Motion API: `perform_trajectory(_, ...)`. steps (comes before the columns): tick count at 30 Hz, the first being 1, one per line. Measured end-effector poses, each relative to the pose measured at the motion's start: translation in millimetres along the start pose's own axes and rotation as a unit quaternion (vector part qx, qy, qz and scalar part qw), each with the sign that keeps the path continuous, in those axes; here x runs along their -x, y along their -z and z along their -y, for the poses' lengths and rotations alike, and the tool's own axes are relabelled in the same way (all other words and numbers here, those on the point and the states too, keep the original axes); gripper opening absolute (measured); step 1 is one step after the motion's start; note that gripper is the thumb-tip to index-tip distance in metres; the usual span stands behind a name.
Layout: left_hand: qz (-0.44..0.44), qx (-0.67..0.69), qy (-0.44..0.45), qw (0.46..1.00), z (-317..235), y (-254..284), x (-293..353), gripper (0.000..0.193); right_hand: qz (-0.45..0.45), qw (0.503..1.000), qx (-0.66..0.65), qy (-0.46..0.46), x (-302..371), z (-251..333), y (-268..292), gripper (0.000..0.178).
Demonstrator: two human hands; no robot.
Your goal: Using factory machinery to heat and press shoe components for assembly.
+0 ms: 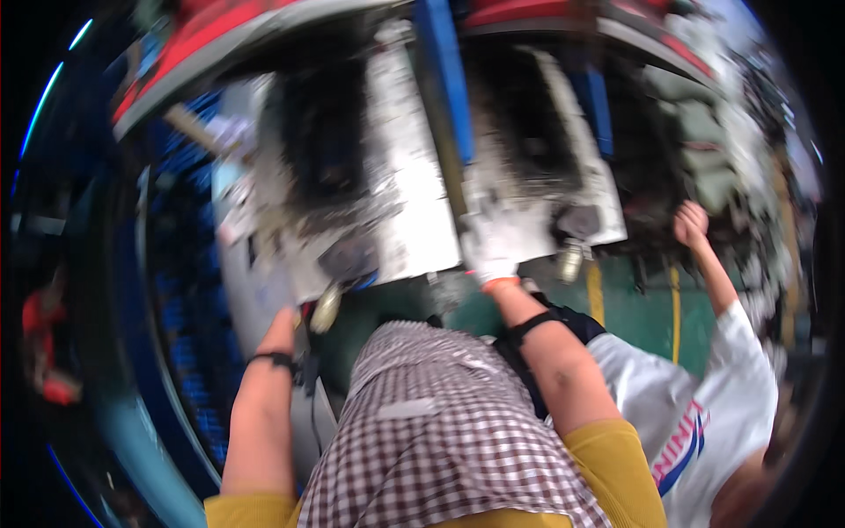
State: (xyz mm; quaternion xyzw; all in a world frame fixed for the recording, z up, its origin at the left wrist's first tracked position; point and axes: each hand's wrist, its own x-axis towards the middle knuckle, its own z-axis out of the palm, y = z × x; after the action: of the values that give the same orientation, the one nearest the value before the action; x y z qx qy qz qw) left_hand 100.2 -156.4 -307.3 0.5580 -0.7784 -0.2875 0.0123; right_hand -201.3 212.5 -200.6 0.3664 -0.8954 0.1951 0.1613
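Motion blurs this moment. My right hand (489, 248), in a white glove with an orange cuff, reaches forward to the front edge of a pale metal worktop (414, 231), beside the foot of a blue post (449, 88). Its fingers are smeared, so I cannot make out a grip. At the left, my left hand (276, 295) is by the worktop's left front corner, next to a grey surface (251, 290); its fingers are lost in the blur. Between my hands, a dark fitting (349, 257) with a yellowish knob-like end (326, 308) sticks out from the worktop's front edge.
Dark, soiled recesses (326, 132) mark the worktop under red machine covers (216, 40). A similar fitting with a pale end (570, 261) is at its right. Close on my right stands a co-worker in a white shirt (651, 378), one hand (691, 222) raised. Blue racks (180, 317) line the left.
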Motion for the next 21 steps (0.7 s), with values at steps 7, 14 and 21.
perform_trajectory(7, -0.138, 0.07, -0.008, 0.988, -47.9, -8.4, 13.4, 0.057, 0.064, 0.994, -0.065, -0.058, 0.8, 8.4, 1.0, 0.021)
perform_trajectory(14, -0.124, 0.093, -0.021, 0.988, -76.9, -21.4, 5.6, 0.056, -0.015, 0.997, -0.036, -0.062, 2.1, 0.9, 18.5, 0.011)
perform_trajectory(21, -0.124, 0.095, -0.021, 0.987, -81.8, -18.9, 11.3, 0.056, -0.025, 0.997, -0.041, -0.055, -0.1, 2.5, 11.9, 0.012)
